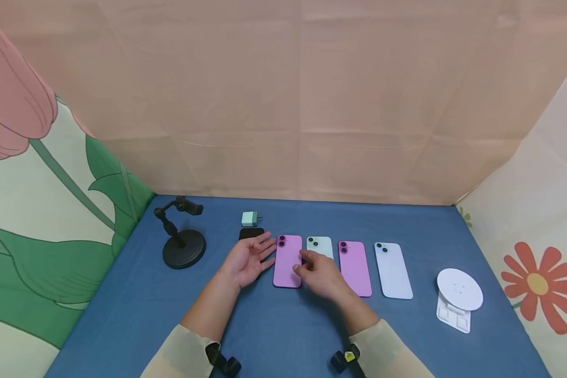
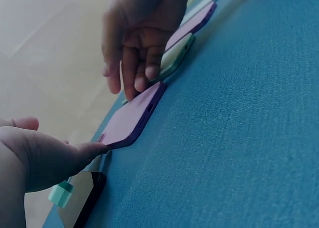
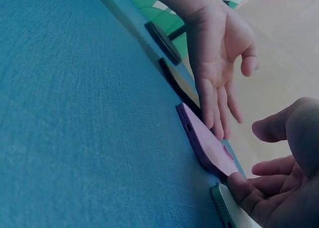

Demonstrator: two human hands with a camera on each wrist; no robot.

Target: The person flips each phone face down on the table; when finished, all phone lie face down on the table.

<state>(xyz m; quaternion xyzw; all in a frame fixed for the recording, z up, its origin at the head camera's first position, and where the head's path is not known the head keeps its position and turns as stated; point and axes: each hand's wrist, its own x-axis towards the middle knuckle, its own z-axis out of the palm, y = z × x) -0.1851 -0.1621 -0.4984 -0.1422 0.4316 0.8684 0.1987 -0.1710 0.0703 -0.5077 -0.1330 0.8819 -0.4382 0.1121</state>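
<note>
A pink phone (image 1: 288, 270) lies back up on the table, its camera end away from me. My left hand (image 1: 250, 260) is held palm up with extended fingers, fingertips right at the phone's left edge. On the opposite side my right hand (image 1: 318, 273) has loosely bent fingers, their tips by the phone's right edge and overlapping a mint phone (image 1: 323, 245). In the right wrist view, a fingertip meets the corner of the pink phone (image 3: 209, 145). Neither hand grips anything. A flat black slab (image 1: 250, 232) is partly hidden behind the left hand.
Right of the mint phone lie a second pink phone (image 1: 356, 270) and a whitish phone (image 1: 394, 270). A white folding stand (image 1: 460, 290) is at far right. On the left stands a black round-based holder (image 1: 184, 249); a mint charger plug (image 1: 249, 219) sits behind the slab.
</note>
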